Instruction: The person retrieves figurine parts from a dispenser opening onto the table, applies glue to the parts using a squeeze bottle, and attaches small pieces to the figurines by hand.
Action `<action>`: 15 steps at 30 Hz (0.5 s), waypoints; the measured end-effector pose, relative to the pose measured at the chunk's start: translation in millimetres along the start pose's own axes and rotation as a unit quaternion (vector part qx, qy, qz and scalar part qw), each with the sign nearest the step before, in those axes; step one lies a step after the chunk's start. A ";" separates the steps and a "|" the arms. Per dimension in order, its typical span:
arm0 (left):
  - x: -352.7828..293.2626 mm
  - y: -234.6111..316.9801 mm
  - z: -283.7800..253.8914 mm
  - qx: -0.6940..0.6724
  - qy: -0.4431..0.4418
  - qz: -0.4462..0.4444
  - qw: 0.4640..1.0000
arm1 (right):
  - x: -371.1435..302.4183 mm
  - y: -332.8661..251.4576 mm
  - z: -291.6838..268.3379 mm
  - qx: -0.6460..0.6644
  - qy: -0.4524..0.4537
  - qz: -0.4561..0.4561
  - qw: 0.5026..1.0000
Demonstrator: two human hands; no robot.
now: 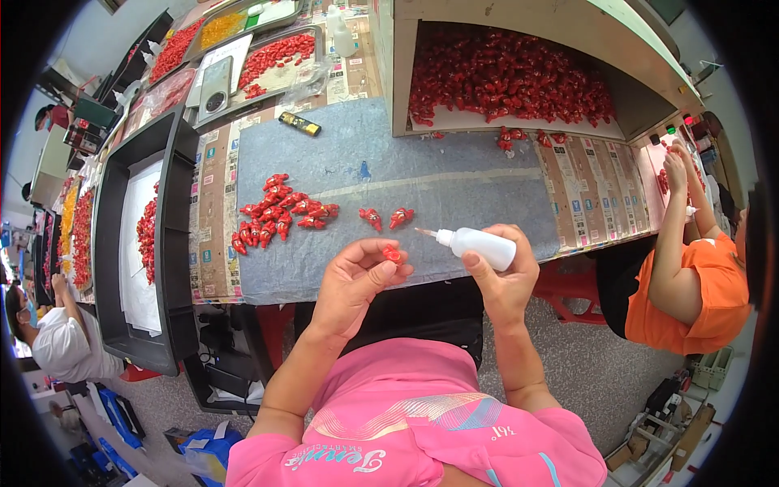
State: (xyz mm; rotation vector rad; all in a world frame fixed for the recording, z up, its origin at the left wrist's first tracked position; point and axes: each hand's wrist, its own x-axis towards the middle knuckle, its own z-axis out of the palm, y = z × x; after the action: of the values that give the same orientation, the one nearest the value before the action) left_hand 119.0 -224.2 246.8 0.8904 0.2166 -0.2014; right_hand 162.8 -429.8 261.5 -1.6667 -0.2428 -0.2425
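My left hand (350, 284) pinches a small red plastic piece (392, 254) between thumb and fingers, just in front of the table edge. My right hand (510, 280) is wrapped round a white squeeze bottle (479, 246). The bottle lies nearly level, its thin nozzle pointing left toward the red piece but apart from it. Beyond my hands, two red figures (400, 217) lie side by side on the blue-grey mat (454, 183). A loose heap of similar red figures (272, 213) is on the mat's left part.
A pale box (519, 10) full of red pieces stands at the back right. Left are a black crate (166, 268), a phone (216, 85) and a tray (280, 96) of red parts. A black-and-gold tube (300, 123) lies at the mat's back. People (690, 284) work on both sides.
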 end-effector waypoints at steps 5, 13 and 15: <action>-1.1 1.2 -1.9 -0.019 0.000 -0.005 1.000 | 3.5 11.0 3.2 0.091 -0.026 0.076 0.993; -2.1 0.3 -3.5 -0.005 0.011 0.010 1.000 | 6.3 12.1 -3.9 0.204 -0.036 0.097 0.974; -2.0 0.6 -3.3 -0.005 0.010 -0.001 1.000 | 6.8 12.8 -5.6 0.195 -0.042 0.074 0.977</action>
State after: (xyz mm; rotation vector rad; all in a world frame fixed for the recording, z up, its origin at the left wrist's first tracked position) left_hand 116.9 -221.0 245.8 0.8816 0.2378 -0.1931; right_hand 173.0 -436.7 251.9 -1.2980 -0.2129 -0.0075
